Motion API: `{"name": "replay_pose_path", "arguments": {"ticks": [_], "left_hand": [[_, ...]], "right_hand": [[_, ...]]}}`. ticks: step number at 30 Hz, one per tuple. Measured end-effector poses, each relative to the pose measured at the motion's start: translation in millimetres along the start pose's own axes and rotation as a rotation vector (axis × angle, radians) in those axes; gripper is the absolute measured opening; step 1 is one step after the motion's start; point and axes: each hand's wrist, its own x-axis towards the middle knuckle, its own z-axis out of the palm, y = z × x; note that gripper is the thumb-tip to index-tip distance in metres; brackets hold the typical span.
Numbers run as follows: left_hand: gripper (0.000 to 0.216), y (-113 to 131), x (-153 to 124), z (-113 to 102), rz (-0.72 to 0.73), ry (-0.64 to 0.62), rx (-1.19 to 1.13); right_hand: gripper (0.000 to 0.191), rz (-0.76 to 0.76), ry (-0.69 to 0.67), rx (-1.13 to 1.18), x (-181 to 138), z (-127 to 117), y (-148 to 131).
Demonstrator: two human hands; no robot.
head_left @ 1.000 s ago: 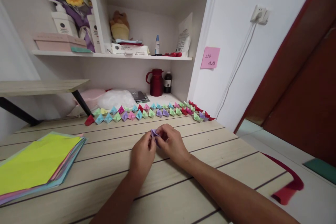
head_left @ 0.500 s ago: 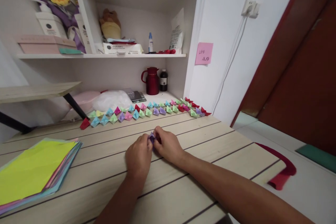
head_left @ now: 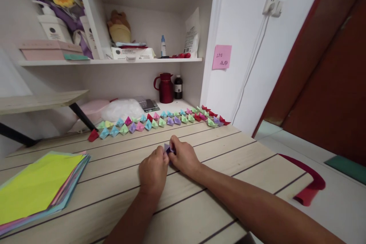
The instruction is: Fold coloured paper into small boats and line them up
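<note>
My left hand [head_left: 153, 170] and my right hand [head_left: 183, 156] meet at the middle of the wooden table [head_left: 200, 198], fingers pinched together on a small folded purple paper piece [head_left: 167, 148]. Only a corner of the paper shows between the fingertips. Beyond the hands, a long row of folded paper shapes [head_left: 154, 121] in red, green, blue, pink and purple lies along the table's far edge.
A stack of coloured paper sheets [head_left: 37, 185], yellow-green on top, lies at the left. A red jug [head_left: 166, 88] and dark bottle [head_left: 178, 87] stand in the shelf recess. A pink note [head_left: 222, 57] hangs on the wall. A red strip [head_left: 310, 188] lies at the right.
Both hands have stayed together on the purple paper piece, working it with small finger movements. The view shifted slightly to the right and down.
</note>
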Motion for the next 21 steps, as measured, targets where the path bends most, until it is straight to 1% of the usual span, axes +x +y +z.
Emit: {"name": "replay_pose_path", "arguments": {"ticks": [7,14,16,18,21], "left_hand": [[0.013,-2,1,0,-0.047,0.006,-0.003],[0.006,-11,3,11,0.020,-0.031,-0.042],[0.004,-10,4,11,0.044,-0.007,-0.066],[0.006,-10,3,10,0.054,0.047,-0.083],[0.008,-10,2,7,0.067,0.165,-0.087]], "right_hand": [[0.022,-0.021,0.017,0.095,-1,0,1],[0.016,-0.052,-0.030,0.102,1,3,9],[0.015,-0.071,-0.040,0.121,1,4,10],[0.014,-0.095,-0.039,0.145,1,3,9],[0.013,-0.153,0.023,0.194,0,2,6]]}}
